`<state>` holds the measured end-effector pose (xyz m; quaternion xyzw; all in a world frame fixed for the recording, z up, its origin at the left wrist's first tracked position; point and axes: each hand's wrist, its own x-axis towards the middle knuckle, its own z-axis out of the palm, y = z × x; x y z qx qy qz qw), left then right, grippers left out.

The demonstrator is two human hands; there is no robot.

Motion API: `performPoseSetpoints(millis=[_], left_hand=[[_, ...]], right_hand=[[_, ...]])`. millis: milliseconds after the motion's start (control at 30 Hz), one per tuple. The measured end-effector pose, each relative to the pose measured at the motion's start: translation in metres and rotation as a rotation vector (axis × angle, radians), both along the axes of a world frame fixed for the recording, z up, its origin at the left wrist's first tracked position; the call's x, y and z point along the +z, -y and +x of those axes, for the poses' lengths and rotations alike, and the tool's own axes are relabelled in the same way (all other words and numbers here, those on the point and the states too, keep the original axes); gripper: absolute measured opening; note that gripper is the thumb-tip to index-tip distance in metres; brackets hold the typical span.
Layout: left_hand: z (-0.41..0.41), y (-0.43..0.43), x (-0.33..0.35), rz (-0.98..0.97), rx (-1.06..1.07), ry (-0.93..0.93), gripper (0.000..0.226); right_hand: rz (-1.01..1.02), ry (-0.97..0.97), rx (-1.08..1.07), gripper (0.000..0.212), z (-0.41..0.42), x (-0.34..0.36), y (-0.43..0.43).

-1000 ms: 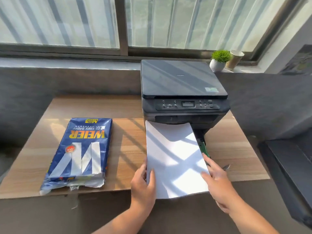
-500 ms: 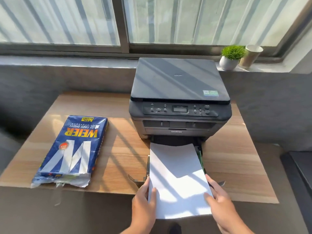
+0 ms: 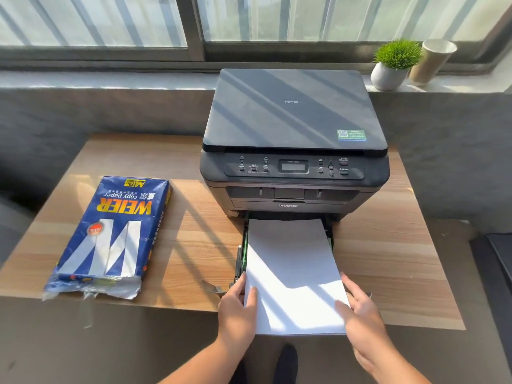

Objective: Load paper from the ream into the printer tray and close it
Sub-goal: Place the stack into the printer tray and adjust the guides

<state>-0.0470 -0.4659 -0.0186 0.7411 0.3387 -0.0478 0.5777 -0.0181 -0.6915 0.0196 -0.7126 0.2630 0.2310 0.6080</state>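
the ream [image 3: 110,234] lies torn open at the left of the frame on the worktop [image 3: 191,245]. a paper stack [image 3: 293,275] sits over the pulled-out printer tray [image 3: 240,261] at lower centre, its far edge at the printer [image 3: 293,151] mouth and its near end overhanging the worktop edge. loading looks half done; seating the sheets and shutting the tray remain. the left hand [image 3: 238,309] and right hand [image 3: 360,314] each have a narrow grip on the stack's near corners, thumbs on top.

Bare hands [image 3: 238,309], bare forearms, no sleeves
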Motion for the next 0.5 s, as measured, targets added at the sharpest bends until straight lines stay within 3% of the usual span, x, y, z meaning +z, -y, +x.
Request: performPoseSetpoints(millis=[500], left_hand=[[0.005,-0.003,-0.001,-0.033,0.04,-0.018,0.04]], right_hand=[[-0.07,0.013,-0.046,0.059,0.037,-0.011,-0.013]])
